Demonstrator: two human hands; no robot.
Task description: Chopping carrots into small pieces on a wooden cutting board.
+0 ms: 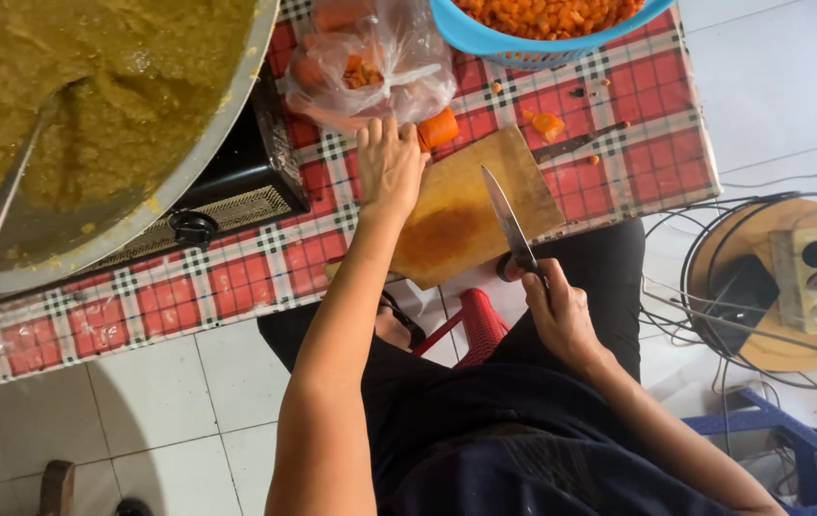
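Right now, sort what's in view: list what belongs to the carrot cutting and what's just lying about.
In use:
left hand reaching a carrot piece
right hand gripping the knife
cutting board
plastic bag of carrots
blue basket of diced carrot

Lying about:
big pot of green mash
power strip
cables
red stool

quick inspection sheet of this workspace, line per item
surface: red checked tablecloth, wooden cutting board stained orange
job's things: knife; carrot piece
clutter: plastic bag, blue basket of chopped carrot, big pot on stove
grippers: left hand reaching to carrot piece; right hand holds knife
cables: tangle by power strip
surroundings: white tiled floor
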